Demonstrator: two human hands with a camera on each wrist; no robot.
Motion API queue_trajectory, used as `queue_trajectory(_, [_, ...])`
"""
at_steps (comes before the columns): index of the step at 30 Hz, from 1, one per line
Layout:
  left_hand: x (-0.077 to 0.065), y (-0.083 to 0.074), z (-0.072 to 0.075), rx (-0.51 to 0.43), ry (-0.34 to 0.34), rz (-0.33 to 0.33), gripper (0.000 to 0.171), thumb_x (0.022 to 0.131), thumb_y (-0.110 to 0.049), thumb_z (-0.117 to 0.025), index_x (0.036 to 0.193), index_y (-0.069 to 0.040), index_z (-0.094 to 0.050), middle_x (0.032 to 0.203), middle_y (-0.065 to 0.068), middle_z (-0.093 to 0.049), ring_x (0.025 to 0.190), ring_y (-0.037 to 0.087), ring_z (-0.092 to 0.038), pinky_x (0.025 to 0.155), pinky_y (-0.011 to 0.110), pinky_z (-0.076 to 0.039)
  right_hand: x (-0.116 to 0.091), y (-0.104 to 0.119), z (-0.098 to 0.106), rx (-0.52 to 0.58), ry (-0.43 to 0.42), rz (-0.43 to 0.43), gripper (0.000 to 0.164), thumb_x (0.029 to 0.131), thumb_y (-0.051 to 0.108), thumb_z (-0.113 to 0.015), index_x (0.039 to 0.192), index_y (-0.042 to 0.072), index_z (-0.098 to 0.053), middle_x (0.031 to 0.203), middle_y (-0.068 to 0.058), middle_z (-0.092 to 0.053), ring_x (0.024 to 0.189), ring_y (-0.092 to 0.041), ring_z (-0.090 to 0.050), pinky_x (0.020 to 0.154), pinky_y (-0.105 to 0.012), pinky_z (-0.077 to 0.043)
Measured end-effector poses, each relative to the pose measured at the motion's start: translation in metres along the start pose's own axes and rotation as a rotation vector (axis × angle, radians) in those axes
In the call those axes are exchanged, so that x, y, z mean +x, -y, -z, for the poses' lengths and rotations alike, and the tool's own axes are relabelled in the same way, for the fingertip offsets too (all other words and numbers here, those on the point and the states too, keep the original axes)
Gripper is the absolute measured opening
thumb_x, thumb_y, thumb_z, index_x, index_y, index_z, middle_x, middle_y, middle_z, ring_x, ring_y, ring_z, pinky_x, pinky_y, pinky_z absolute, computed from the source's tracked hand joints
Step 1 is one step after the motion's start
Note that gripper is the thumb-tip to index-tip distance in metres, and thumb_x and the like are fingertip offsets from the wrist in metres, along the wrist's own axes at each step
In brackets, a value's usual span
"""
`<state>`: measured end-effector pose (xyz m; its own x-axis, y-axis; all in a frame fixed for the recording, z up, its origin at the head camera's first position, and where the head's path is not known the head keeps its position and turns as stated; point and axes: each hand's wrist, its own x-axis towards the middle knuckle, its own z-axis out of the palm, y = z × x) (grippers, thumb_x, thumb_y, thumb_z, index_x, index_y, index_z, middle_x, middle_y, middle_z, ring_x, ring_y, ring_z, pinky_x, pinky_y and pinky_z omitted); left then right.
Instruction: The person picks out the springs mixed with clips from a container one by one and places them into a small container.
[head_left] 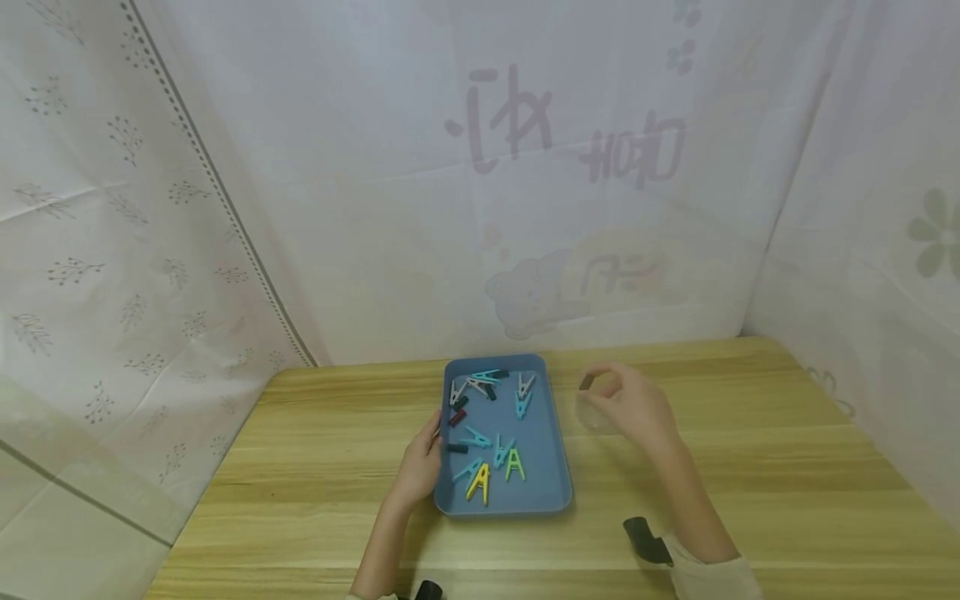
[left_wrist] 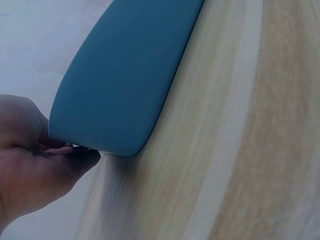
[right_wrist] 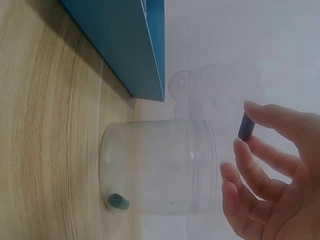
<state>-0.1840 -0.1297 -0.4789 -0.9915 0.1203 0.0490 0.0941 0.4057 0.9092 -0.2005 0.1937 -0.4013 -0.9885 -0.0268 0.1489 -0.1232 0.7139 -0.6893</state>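
A blue tray [head_left: 551, 467] on the wooden table bears several plastic clothespins, among them a yellow one [head_left: 480, 483] and a green one [head_left: 514, 463], along with small dark cylinders [head_left: 457, 448]. My left hand [head_left: 420, 471] holds the tray's left side, its fingertips right at the rim. To the right of the tray, my right hand [head_left: 637, 408] pinches a small dark ribbed cylinder [right_wrist: 246, 127] between thumb and fingertips. Close by those fingers is the mouth of a clear plastic jar [right_wrist: 155, 170]. A dark green cylinder [right_wrist: 118, 201] lies at the bottom of that jar.
The tray and jar stand on a wood-grain table [head_left: 315, 475]. Pale printed cloth [head_left: 390, 208] hangs behind the table and along both sides. Dark bands [head_left: 647, 542] sit near my wrists.
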Motion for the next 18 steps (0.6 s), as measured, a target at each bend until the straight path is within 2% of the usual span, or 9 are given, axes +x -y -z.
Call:
queue_trajectory(8, [-0.001,0.000,0.001,-0.019,-0.003,0.015,0.049,0.104,0.004,-0.034,0.153,0.010,-0.028,0.158,0.029,-0.031,0.147,0.046,-0.026,0.119,0.061,-0.024,0.000,-0.006,0.006,-0.001,0.004,-0.036,0.044,0.091,0.041,-0.073,0.125,0.013,-0.065,0.098,-0.014,-0.073,0.085,-0.028,-0.067,0.060,-0.032,-0.052])
queue_trajectory(18, [0.000,0.001,0.001,-0.014,-0.005,-0.008,0.049,0.104,0.005,-0.035,0.152,0.011,-0.028,0.158,0.029,-0.031,0.146,0.046,-0.027,0.119,0.060,-0.024,0.002,-0.013,0.011,-0.013,-0.011,-0.035,0.040,0.092,0.034,-0.072,0.123,0.011,-0.065,0.097,-0.016,-0.071,0.082,-0.027,-0.065,0.059,-0.030,-0.050])
